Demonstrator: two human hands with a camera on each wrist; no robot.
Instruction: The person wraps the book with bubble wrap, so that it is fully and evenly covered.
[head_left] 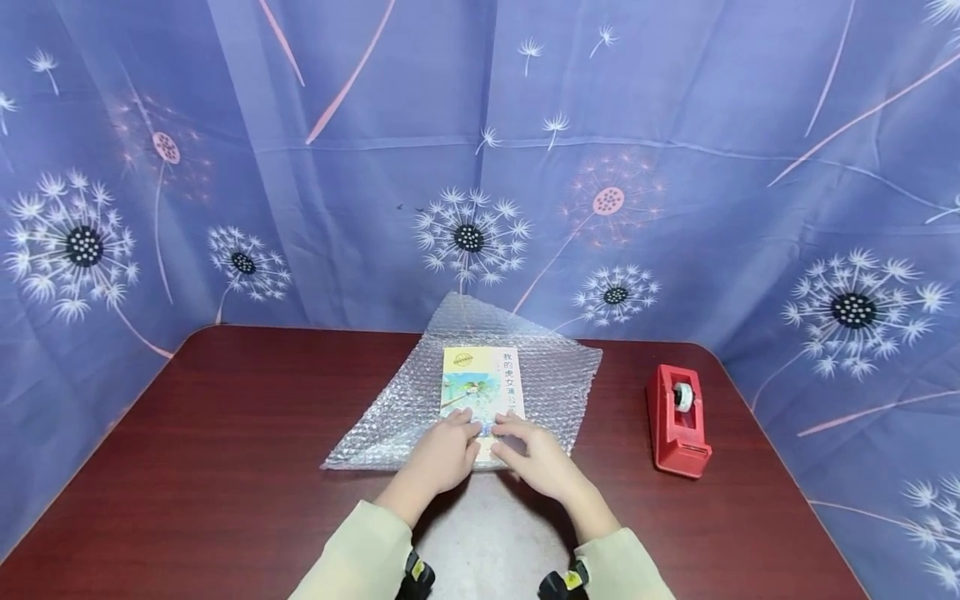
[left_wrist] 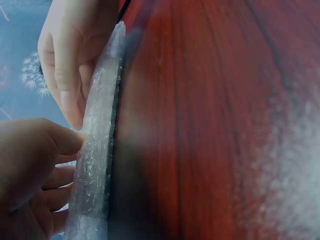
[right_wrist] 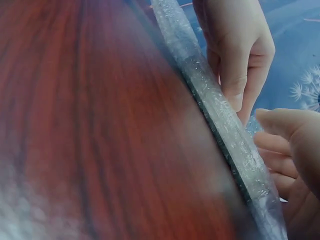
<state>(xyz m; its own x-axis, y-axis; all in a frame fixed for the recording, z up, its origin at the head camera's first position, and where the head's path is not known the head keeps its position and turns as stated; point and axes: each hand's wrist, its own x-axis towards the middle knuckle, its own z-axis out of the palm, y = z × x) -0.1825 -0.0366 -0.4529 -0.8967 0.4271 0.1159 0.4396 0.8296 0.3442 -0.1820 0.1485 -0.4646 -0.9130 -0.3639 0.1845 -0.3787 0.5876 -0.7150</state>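
A book (head_left: pixel 471 385) with a yellow, white and blue cover lies face up on a sheet of bubble wrap (head_left: pixel 558 367). The sheet sits cornerwise, one point toward the back curtain. Its near edge (left_wrist: pixel 100 150) runs along the book's lower edge, and in both wrist views clear film covers that edge. My left hand (head_left: pixel 442 454) rests on the lower left of the book with its fingers extended. On the lower right, my right hand (head_left: pixel 543 462) touches the book, fingers extended and thumb apart. Both hands hide part of the cover.
A red tape dispenser (head_left: pixel 678 421) with a roll of tape (head_left: pixel 682 397) stands to the right on the dark red wooden table (head_left: pixel 225 433). A blue curtain with dandelion prints (head_left: pixel 360 208) hangs right behind the table and along its sides.
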